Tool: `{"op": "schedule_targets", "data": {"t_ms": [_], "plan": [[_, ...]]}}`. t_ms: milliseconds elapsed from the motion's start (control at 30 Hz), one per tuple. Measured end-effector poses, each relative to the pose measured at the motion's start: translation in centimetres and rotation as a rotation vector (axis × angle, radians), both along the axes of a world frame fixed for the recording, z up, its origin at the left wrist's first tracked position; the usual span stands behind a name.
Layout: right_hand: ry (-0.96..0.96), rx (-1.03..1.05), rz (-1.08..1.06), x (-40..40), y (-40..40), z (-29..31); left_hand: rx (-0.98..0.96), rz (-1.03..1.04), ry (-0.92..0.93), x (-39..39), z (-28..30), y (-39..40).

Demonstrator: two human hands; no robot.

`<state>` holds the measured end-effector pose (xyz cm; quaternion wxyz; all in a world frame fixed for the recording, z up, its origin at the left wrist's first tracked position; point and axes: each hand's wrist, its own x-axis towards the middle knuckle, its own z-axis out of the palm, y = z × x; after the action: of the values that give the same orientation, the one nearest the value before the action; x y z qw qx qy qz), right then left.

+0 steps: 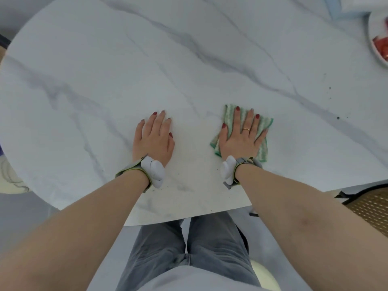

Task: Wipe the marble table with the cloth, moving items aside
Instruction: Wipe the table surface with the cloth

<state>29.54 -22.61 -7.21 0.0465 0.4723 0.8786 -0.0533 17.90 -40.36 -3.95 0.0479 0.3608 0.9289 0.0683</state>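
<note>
Table (189,59): round white marble top with grey veins, a few dark specks at right | plate (378,38): at far right edge, red food on it | right hand (241,137): fingers spread, pressed flat on cloth | left hand (154,139): flat on bare marble, empty | cloth (262,148): green striped, near front edge

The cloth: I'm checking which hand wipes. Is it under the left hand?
No, the green cloth lies flat under the right hand, while the left hand rests bare on the marble table.
</note>
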Motion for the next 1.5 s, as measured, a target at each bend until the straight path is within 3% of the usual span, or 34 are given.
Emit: {"op": "schedule_targets", "data": {"t_ms": [133,300,500,667,1033,1200,1500], "plan": [[0.0,0.006,0.003,-0.4,-0.7,-0.1,-0.018,-0.013,0.009,0.4,-0.2,-0.1],[0.045,-0.03,0.366,-2.7,-3.5,0.1,-0.033,0.002,0.017,1.2,-0.2,0.6],[0.068,-0.085,0.527,-2.8,-1.8,0.1,-0.086,0.029,0.04,2.6,-0.1,2.4],[0.142,-0.008,0.431,-0.2,2.1,-0.3,-0.081,0.049,0.027,4.7,-0.1,6.0],[0.11,0.078,0.342,8.3,12.7,-0.6,-0.034,-0.019,0.004,9.1,-0.2,14.9],[0.095,0.077,0.327,8.2,12.4,-0.5,-0.031,0.019,0.014,9.7,-0.2,14.8],[0.086,-0.029,0.701,3.6,8.4,0.1,-0.105,0.122,0.025,9.0,-0.1,12.5]]}}
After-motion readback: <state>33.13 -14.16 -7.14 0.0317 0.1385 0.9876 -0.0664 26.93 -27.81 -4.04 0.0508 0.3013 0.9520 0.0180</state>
